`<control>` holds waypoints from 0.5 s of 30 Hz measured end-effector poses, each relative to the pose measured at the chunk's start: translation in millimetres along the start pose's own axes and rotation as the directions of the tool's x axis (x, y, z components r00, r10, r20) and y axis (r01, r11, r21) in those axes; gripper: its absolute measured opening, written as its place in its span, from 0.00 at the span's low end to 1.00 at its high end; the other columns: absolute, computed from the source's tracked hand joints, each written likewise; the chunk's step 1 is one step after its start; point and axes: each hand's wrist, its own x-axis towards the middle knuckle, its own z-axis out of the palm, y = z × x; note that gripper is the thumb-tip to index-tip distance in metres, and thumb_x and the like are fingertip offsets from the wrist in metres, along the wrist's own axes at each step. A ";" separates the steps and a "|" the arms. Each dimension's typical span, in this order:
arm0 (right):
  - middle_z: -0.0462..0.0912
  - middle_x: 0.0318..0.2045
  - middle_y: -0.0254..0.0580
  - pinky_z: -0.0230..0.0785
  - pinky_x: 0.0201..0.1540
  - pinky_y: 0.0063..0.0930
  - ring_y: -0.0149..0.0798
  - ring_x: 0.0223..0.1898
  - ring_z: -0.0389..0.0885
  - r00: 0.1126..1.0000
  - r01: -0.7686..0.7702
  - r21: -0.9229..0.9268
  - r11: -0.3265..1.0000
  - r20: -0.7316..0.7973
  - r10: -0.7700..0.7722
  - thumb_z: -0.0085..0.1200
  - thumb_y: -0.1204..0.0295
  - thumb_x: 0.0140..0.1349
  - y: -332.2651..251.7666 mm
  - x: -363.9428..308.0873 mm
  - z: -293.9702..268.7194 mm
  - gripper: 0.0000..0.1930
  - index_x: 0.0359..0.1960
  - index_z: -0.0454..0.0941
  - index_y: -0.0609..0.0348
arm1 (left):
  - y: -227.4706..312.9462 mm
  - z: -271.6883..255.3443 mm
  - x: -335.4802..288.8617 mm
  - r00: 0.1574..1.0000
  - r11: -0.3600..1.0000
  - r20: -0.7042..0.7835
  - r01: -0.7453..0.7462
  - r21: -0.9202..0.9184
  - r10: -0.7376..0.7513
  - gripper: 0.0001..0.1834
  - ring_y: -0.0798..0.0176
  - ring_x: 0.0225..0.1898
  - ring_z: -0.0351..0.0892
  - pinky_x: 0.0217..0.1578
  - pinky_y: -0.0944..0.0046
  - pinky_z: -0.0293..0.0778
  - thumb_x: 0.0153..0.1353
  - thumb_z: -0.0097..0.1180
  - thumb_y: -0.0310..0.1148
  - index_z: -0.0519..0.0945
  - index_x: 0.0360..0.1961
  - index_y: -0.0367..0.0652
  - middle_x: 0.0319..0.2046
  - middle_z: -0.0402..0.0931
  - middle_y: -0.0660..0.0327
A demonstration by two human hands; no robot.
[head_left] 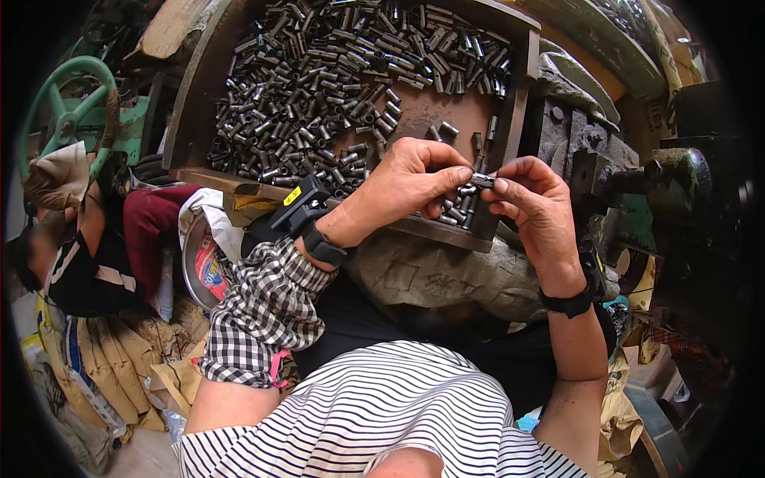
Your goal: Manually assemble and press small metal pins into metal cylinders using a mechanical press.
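Observation:
A short metal tube (481, 181) is held between my two hands above the near right corner of a wooden tray (522, 119). My left hand (402, 187) pinches one end between thumb and forefinger. The other end sits in the fingertips of my right hand (538, 211). Heaps of similar small metal tubes (299, 119) fill the tray's left and far parts, and a few loose ones (454, 211) lie beneath my hands. The joint between the pieces in my fingers, if there is one, is too small to make out.
To the right stands a dark, greasy machine (677, 179). A green handwheel (68, 115) is at the far left, with another person (96, 247) below it. Grey cloth (446, 271) lies under the tray's near edge. A metal basin (199, 263) stands beside my left sleeve.

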 end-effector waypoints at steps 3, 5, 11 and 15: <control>0.81 0.30 0.40 0.78 0.31 0.18 0.32 0.31 0.83 1.000 -0.016 -0.018 1.000 0.016 0.016 0.59 0.79 0.55 -0.2 -0.3 -0.7 0.08 0.36 0.75 0.64 | -0.5 1.0 0.4 1.000 1.000 0.005 -0.022 0.009 0.022 0.11 0.77 0.15 0.73 0.15 0.79 0.69 0.61 0.56 0.33 0.79 0.38 0.34 0.21 0.75 0.65; 0.81 0.30 0.41 0.78 0.31 0.19 0.32 0.30 0.83 0.999 0.005 -0.034 0.999 0.034 -0.004 0.59 0.80 0.55 -1.5 -0.6 0.3 0.08 0.35 0.74 0.64 | 2.8 2.0 -0.3 1.000 0.999 0.000 0.032 -0.022 -0.032 0.10 0.77 0.14 0.72 0.14 0.79 0.68 0.61 0.56 0.32 0.78 0.38 0.34 0.21 0.75 0.65; 0.80 0.27 0.41 0.78 0.29 0.22 0.34 0.29 0.83 0.943 -0.263 0.149 0.953 0.249 0.221 0.59 0.81 0.54 -12.6 1.3 -11.9 0.08 0.35 0.73 0.65 | 23.7 9.2 -9.4 0.975 0.998 0.216 0.053 -0.022 -0.047 0.13 0.77 0.14 0.72 0.13 0.79 0.68 0.59 0.58 0.30 0.72 0.41 0.35 0.22 0.76 0.63; 0.80 0.26 0.38 0.77 0.26 0.21 0.32 0.27 0.83 0.927 -0.232 0.054 0.971 0.315 0.204 0.60 0.79 0.53 -15.6 -5.6 0.7 0.09 0.33 0.73 0.62 | 17.6 7.7 -13.2 0.932 0.997 0.361 0.044 -0.056 -0.021 0.16 0.78 0.29 0.77 0.21 0.80 0.70 0.58 0.58 0.24 0.67 0.44 0.36 0.29 0.78 0.64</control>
